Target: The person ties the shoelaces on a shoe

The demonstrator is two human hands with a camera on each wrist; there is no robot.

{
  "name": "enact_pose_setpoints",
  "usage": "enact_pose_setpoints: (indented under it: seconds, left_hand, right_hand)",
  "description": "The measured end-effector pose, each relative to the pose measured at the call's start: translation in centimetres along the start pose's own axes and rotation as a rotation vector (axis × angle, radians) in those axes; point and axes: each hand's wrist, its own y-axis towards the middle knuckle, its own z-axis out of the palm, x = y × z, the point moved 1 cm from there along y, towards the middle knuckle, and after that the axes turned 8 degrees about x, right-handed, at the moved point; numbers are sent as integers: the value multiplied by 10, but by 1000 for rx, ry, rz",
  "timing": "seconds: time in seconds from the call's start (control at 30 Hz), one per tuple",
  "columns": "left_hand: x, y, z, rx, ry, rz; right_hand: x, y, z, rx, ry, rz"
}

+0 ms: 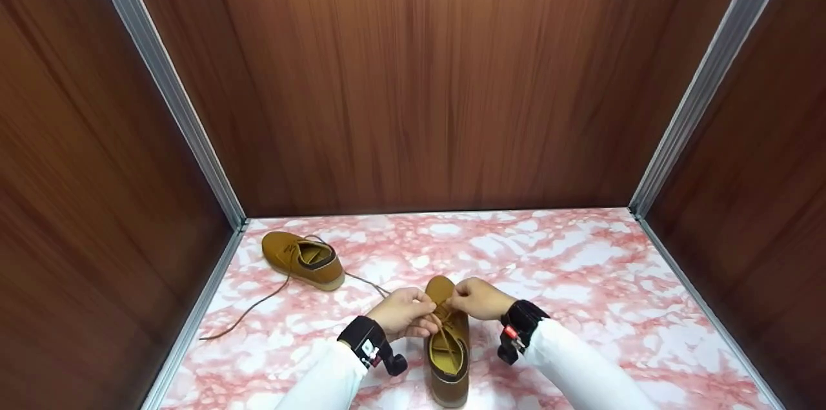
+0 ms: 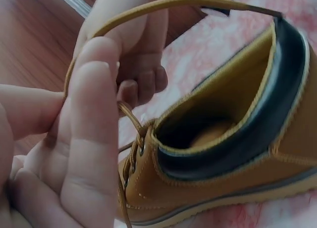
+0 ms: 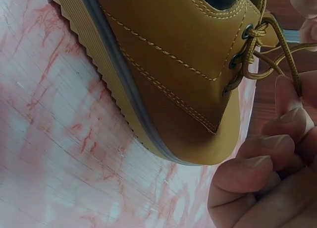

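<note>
A tan lace-up shoe [image 1: 450,390] stands upright in front of me, toe pointing away. My left hand [image 1: 403,313] is over the left side of its laces. In the left wrist view its thumb and forefinger pinch a brown shoelace [image 2: 188,0] that arches over to the shoe's dark padded collar [image 2: 292,54]. From the right, my right hand [image 1: 481,298] reaches in near the toe. Its thumb and forefinger pinch a looped part of the shoelace [image 3: 286,37] beside the eyelets [image 3: 233,63]. A crossing of lace sits at the top eyelets.
A second tan shoe [image 1: 322,276] lies back left, with its loose lace [image 1: 251,308] trailing over the pink-and-white marbled table [image 1: 555,248]. Another lace end runs from it toward my left hand. Brown wood-grain panels [image 1: 426,74] enclose the back and sides.
</note>
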Motion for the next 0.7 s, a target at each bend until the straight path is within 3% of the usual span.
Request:
enact_pose_setpoints:
  seconds: [0.17, 0.27, 0.33, 0.5, 0.57, 0.7]
  left_hand:
    - [5, 0, 2, -17, -42, -10]
    - [9, 0, 3, 1, -2, -34]
    - [10, 0, 4, 11, 65, -55]
    - [11, 0, 4, -13, 336, -69]
    - [11, 1, 3, -54, 419, -54]
    - [12, 4, -1, -182, 498, 12]
  right_hand:
    - [0, 0, 0, 6, 7, 7]
    - [-1, 1, 0, 6, 6, 2]
    - [-1, 1, 0, 6, 8, -4]
    - [-2, 2, 0, 13, 1, -5]
    - [-2, 2, 0, 15, 2, -5]
    - [-2, 1, -1, 19, 8, -6]
